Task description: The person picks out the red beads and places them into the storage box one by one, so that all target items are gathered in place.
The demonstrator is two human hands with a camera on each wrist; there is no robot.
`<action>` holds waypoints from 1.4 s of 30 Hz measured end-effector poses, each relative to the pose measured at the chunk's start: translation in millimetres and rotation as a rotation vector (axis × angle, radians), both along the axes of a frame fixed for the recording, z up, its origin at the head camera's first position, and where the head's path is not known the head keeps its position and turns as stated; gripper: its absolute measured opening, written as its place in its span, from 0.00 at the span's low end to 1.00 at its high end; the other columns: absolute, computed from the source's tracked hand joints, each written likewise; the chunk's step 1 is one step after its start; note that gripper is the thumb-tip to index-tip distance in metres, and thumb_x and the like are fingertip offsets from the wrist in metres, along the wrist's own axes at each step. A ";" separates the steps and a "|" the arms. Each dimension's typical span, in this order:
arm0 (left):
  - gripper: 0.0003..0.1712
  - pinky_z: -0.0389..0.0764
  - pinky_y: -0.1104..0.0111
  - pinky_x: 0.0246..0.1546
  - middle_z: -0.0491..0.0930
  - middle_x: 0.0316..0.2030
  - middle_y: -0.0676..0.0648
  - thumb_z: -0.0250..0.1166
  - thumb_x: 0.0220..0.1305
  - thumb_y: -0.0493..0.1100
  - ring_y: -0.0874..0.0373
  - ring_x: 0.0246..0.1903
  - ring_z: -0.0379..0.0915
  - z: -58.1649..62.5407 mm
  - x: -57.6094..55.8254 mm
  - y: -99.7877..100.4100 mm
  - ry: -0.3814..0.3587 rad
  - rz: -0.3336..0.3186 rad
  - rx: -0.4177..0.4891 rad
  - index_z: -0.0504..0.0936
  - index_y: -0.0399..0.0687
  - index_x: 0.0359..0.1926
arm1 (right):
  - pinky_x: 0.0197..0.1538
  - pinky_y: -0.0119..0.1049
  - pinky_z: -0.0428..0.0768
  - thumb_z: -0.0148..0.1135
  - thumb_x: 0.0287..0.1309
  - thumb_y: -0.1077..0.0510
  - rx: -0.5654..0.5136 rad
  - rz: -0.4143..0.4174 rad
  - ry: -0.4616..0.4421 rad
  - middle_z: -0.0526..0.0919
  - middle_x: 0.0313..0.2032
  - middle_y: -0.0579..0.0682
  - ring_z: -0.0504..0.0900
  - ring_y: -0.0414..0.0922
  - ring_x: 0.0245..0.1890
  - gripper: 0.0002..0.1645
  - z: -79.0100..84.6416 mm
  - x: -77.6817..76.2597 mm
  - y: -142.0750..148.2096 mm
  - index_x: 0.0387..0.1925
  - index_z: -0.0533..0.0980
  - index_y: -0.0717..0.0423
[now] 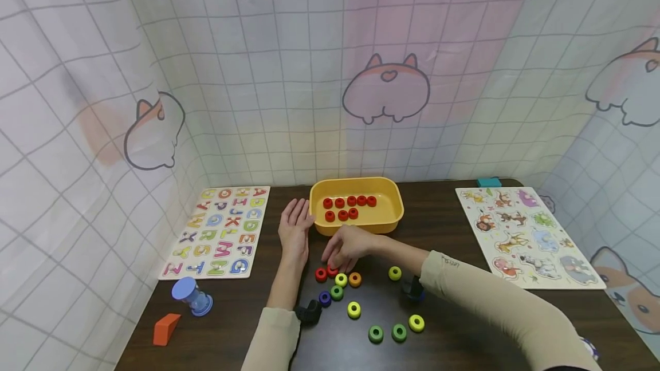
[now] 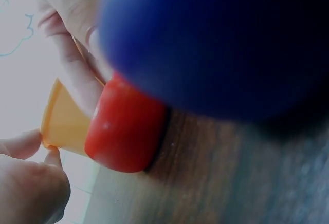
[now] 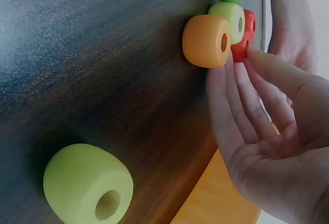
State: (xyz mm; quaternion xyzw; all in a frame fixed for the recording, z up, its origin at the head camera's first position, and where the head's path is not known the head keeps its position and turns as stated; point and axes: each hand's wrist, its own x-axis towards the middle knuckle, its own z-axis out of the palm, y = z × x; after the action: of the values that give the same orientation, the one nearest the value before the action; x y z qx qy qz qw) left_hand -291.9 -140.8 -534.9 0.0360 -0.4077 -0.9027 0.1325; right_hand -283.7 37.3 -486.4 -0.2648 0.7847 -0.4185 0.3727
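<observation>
My right hand [image 1: 353, 244] reaches over the table in front of the yellow tray [image 1: 381, 227] and pinches a red bead [image 3: 239, 53] between thumb and fingertips. Right beside it sits another red bead [image 1: 321, 275], with a light green bead [image 1: 341, 280] and an orange bead [image 3: 201, 41] close by. At the tray's left end lies my left hand [image 1: 295, 227], fingers extended, its thumb and a fingertip touching the rim in the left wrist view. Inside the tray are several red beads [image 1: 352, 201]. A blue bead [image 2: 216, 44] fills much of the left wrist view.
Several green beads [image 1: 399, 333] and yellow beads [image 1: 416, 323] lie nearer the front. On the left are an alphabet board [image 1: 219, 233], a blue hourglass-shaped piece [image 1: 193, 296] and an orange block [image 1: 166, 330]. An animal puzzle board [image 1: 526, 239] lies right, a teal block [image 1: 488, 182] behind it.
</observation>
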 end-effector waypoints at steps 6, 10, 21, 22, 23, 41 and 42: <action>0.37 0.61 0.51 0.69 0.67 0.66 0.40 0.54 0.62 0.17 0.50 0.67 0.64 -0.7 -0.3 -1.2 -0.001 -0.003 -0.007 0.63 0.45 0.68 | 0.41 0.55 0.85 0.68 0.57 0.65 0.021 0.009 -0.026 0.88 0.35 0.57 0.87 0.58 0.34 0.12 3.4 -1.8 3.1 0.44 0.85 0.58; 0.37 0.60 0.51 0.68 0.67 0.66 0.41 0.55 0.62 0.18 0.51 0.67 0.65 -1.3 0.0 -0.8 -0.004 -0.004 -0.020 0.62 0.45 0.68 | 0.41 0.55 0.84 0.67 0.57 0.66 0.000 0.001 -0.069 0.88 0.35 0.58 0.87 0.60 0.35 0.12 8.5 -6.7 8.2 0.45 0.85 0.59; 0.38 0.64 0.52 0.67 0.69 0.65 0.40 0.56 0.60 0.17 0.47 0.67 0.63 -1.7 -1.4 -0.7 0.009 0.007 -0.006 0.64 0.45 0.68 | 0.44 0.56 0.83 0.66 0.59 0.65 -0.020 -0.020 -0.093 0.87 0.39 0.59 0.87 0.59 0.37 0.17 60.7 -40.3 30.1 0.50 0.81 0.63; 0.38 0.64 0.51 0.67 0.69 0.65 0.40 0.56 0.60 0.17 0.46 0.67 0.63 -1.9 -1.7 -0.8 0.008 0.006 -0.001 0.64 0.45 0.68 | 0.45 0.56 0.83 0.66 0.59 0.65 -0.012 -0.029 -0.086 0.87 0.39 0.59 0.87 0.59 0.37 0.17 65.0 -45.2 33.3 0.51 0.81 0.63; 0.38 0.63 0.51 0.67 0.69 0.65 0.41 0.56 0.59 0.17 0.47 0.67 0.63 -2.2 -2.0 -0.7 0.005 0.005 0.000 0.64 0.45 0.68 | 0.45 0.55 0.83 0.66 0.59 0.64 -0.004 -0.042 -0.080 0.87 0.40 0.58 0.87 0.59 0.37 0.18 68.3 -50.5 36.6 0.52 0.80 0.64; 0.39 0.59 0.50 0.69 0.66 0.67 0.39 0.55 0.60 0.16 0.47 0.68 0.61 2.9 2.9 -4.0 -0.005 -0.039 0.031 0.62 0.43 0.69 | 0.45 0.55 0.84 0.64 0.59 0.69 0.107 -0.324 0.043 0.85 0.42 0.65 0.86 0.62 0.38 0.17 41.5 -106.7 71.0 0.50 0.81 0.66; 0.39 0.59 0.50 0.69 0.66 0.66 0.39 0.55 0.60 0.16 0.47 0.68 0.62 1.7 1.9 -3.8 -0.003 -0.033 0.030 0.62 0.44 0.69 | 0.44 0.54 0.84 0.64 0.59 0.69 0.112 -0.324 0.065 0.85 0.41 0.65 0.86 0.61 0.38 0.16 39.2 -106.8 70.3 0.50 0.81 0.66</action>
State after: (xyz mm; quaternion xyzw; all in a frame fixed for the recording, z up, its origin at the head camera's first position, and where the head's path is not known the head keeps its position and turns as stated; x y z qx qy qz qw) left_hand -290.0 -144.6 -533.2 0.0325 -0.3949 -0.9108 0.1163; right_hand -390.5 107.6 -447.2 -0.1271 0.8507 -0.4201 0.2892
